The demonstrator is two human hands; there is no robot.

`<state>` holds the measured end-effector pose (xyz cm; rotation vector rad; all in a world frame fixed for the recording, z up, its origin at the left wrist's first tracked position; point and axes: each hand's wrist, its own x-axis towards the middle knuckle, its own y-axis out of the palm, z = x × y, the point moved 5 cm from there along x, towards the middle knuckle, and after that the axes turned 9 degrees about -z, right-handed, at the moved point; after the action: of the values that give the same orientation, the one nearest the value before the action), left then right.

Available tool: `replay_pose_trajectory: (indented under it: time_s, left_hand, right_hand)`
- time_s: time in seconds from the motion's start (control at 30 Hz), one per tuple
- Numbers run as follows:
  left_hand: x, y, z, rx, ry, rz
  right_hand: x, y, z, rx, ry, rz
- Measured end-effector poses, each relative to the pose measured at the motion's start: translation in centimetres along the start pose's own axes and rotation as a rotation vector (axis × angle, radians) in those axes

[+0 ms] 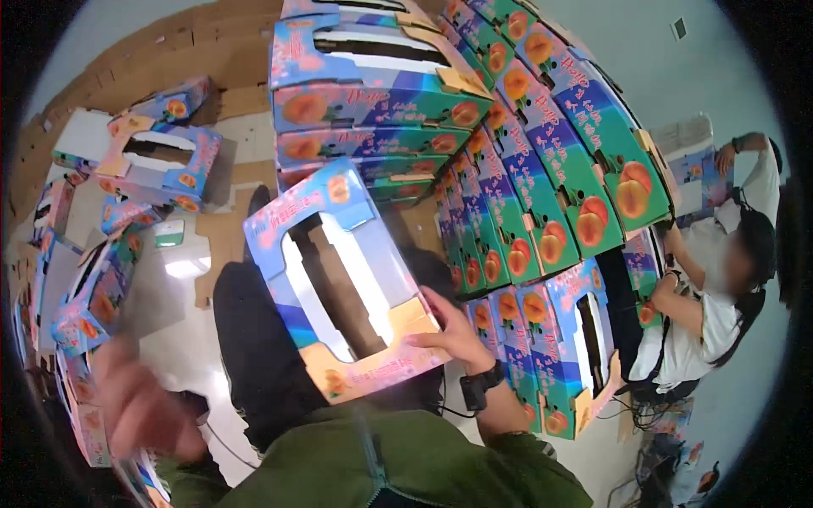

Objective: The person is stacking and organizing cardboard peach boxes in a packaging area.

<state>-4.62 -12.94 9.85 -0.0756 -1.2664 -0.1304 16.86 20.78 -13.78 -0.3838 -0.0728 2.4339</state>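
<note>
A fruit carton (pixel 279 279) printed in blue, pink and orange with peach pictures rests over my lap. Its top has a wide cut-out with white inner flaps, and brown cardboard shows inside. My right hand (pixel 453 330) grips the carton at its near right edge, thumb on the top and the other fingers mostly hidden behind the side. A dark band sits on that wrist. Off to the left, my left hand (pixel 144 402) is apart from the carton and smeared by motion, so its fingers cannot be made out. It is nearest to the cartons along the left side.
Stacked peach cartons (pixel 373 106) stand ahead, with a taller green-sided stack (pixel 542 161) to the right. Loose cartons (pixel 182 165) lie at the left, some tilted. A flat phone-like object (pixel 169 234) lies near them. At the far right another person (pixel 720 262) handles cartons.
</note>
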Motion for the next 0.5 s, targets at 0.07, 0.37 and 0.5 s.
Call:
replay_pose_trajectory:
  time_s: [0.07,0.37,0.5]
  left_hand:
    - [-8.3,7.2,1.3,-0.070,-0.513,1.007]
    - [-17.2,9.5,-4.6,-0.390,-0.158,1.371]
    - [-20.2,9.8,-6.6,-0.432,-0.452,1.337]
  right_hand:
    - [1.0,-2.5,0.8,0.016,-0.077,0.002]
    - [5.9,-2.1,9.7,-0.061,0.086,0.555]
    - [10.6,-0.1,4.3,-0.128,0.080,0.659]
